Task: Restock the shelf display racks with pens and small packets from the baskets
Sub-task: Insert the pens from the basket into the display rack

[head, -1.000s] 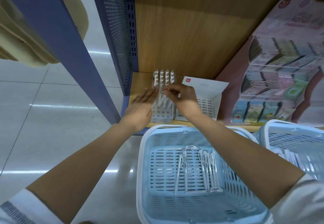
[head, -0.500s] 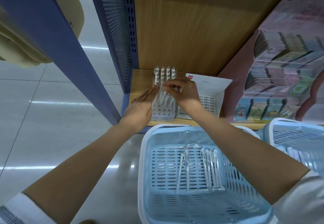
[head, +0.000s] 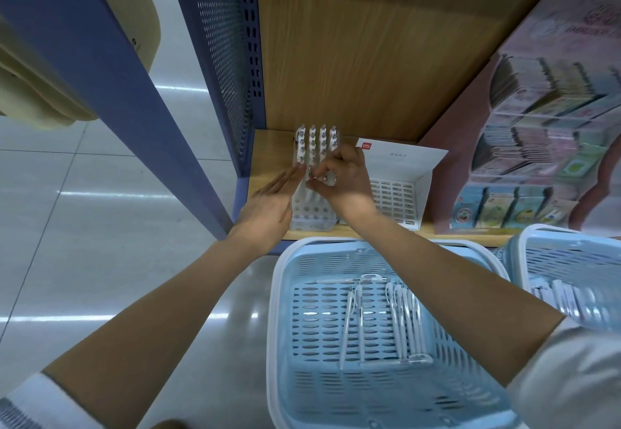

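Observation:
A clear pen rack [head: 314,218] stands on the wooden shelf [head: 268,146], its back rows filled with white pens [head: 317,139]. My left hand [head: 268,207] lies flat and open against the rack's left side. Over the rack's middle rows, my right hand [head: 342,180] pinches the top of a pen [head: 315,177] between thumb and fingertips. Below the shelf, a blue basket [head: 279,294] holds several loose white pens [head: 400,314]. A second blue basket [head: 524,260] at the right holds more white items.
An open white box with an empty grid tray [head: 393,200] stands right of the rack. A pink display of small packets [head: 537,146] fills the right side. A blue perforated shelf post [head: 218,59] is at the left, above a shiny tiled floor [head: 100,227].
My right hand has lowered slightly toward the rack's middle rows, still pinching a pen. The left hand stays against the rack's side.

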Motion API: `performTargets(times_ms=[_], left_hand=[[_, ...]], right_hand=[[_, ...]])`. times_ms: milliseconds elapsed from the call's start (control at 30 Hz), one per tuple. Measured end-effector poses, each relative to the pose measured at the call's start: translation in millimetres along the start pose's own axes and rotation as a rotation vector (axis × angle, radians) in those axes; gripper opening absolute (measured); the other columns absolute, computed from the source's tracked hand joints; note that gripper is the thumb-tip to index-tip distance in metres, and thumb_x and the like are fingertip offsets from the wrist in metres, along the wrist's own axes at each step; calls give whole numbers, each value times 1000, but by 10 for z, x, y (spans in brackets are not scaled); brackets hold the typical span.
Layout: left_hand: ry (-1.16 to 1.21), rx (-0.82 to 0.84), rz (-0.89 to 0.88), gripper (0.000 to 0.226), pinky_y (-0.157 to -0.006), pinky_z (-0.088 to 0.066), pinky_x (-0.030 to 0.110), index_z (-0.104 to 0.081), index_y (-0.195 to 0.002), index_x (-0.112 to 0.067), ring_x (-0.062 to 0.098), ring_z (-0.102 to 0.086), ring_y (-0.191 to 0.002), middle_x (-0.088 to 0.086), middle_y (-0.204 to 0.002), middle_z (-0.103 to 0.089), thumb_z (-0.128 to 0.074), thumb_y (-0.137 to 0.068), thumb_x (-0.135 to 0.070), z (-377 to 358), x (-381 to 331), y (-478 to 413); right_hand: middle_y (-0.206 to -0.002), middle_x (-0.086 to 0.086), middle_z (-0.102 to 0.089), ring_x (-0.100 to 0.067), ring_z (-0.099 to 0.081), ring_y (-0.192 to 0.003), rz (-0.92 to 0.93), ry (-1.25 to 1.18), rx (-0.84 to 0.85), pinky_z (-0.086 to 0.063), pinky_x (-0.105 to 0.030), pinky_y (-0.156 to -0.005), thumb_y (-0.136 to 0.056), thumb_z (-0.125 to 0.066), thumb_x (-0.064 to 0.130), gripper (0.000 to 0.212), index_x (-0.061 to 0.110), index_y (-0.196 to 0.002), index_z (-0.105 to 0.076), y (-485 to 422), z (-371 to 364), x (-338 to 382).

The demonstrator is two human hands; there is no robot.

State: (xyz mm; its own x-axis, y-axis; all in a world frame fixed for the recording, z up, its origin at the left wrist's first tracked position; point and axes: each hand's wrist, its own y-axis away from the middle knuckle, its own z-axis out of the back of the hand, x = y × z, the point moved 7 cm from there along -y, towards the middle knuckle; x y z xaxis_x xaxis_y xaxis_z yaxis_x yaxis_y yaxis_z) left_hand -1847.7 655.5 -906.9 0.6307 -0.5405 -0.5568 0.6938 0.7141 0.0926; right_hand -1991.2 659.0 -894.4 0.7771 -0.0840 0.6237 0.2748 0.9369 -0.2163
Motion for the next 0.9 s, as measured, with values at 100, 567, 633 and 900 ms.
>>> performTargets(times_ms=[100,567,633,900], left_hand=[[-3,22,9,62,-117,-26,35,-10,-155,-21,14,-16,-148,-3,-162,-15,-33,-100,-3,10,-5,4],[-220,72,-519,62,-110,-27,36,-32,-150,-22,20,-41,-134,2,-152,-38,-36,-95,-49,-258,-1126,299],[-270,177,-532,63,-111,-29,38,-17,-155,-28,20,-36,-138,-1,-157,-29,-37,-98,-49,-401,-1193,266],[-224,309,-639,66,-97,-46,41,8,-153,-37,21,-48,-128,-4,-154,-34,-35,-102,-39,-461,-1083,189]], right_hand=[[-93,4,-46,-18,-42,-98,-30,76,50,-43,-36,-84,-66,-83,26,17,17,-76,-73,-33,-44,-8],[-61,4,-60,-10,-54,-54,-409,-516,224,-45,-24,-55,-97,-53,19,28,6,-76,-65,1546,919,-261],[-65,-1,-62,-12,-57,-56,-518,-498,257,-47,-25,-58,-97,-53,23,29,8,-77,-67,1843,813,-550],[-142,-17,-22,-35,-29,-133,-940,188,465,-32,-40,-107,-80,-66,56,85,6,-140,-32,2342,305,-1489]])
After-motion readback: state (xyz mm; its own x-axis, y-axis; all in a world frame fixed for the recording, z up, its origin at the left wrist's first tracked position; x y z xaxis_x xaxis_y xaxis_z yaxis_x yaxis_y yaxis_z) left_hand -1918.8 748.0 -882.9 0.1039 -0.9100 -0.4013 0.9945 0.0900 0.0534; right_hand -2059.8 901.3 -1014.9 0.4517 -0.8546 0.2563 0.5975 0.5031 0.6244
